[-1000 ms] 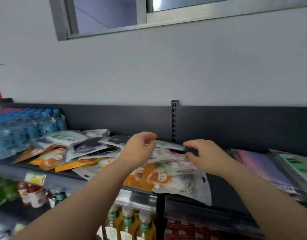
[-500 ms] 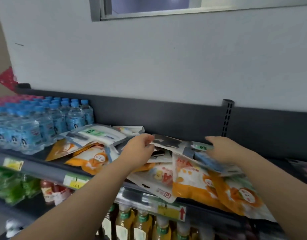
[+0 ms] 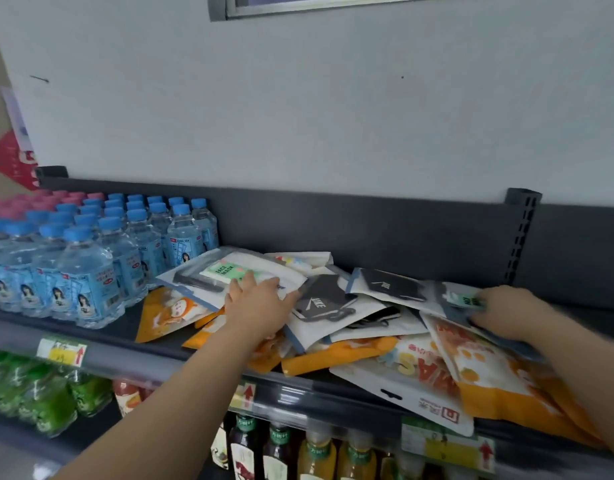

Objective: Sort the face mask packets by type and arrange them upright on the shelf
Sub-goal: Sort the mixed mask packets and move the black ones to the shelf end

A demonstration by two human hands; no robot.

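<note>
The face mask packets lie in a loose, overlapping heap on the shelf (image 3: 101, 351), which starts just beside the water bottles (image 3: 91, 265) and spreads away from them along the board. None is seen standing upright; all lie flat or tilted on one another.

Types are mixed. Nearest the water bottles, a green-label packet (image 3: 226, 270) is laid over orange cartoon packets (image 3: 170, 313). Further from the bottles, a black-mask packet (image 3: 323, 299) and a dark packet (image 3: 388, 284) rest on white ones, and more orange packets overhang the shelf edge at the end farthest from the bottles.

The left hand (image 3: 260, 303) is laid on the green-label packet, at the corner turned away from the bottles. Its fingers are stretched flat on the surface, so its grip is judged apart and clamped on nothing.

The right hand (image 3: 506, 313) is at the heap's far end from the bottles. Its fingers are curled at the edge of a green-tab packet (image 3: 465, 299), and although the hand is blurred, its grip is judged clamped on that packet.

The task is judged barely begun. No sorted group and no upright row can be made out, so nearly all the sorting and standing up is left. Matching green packets appear to be sought first.
</note>
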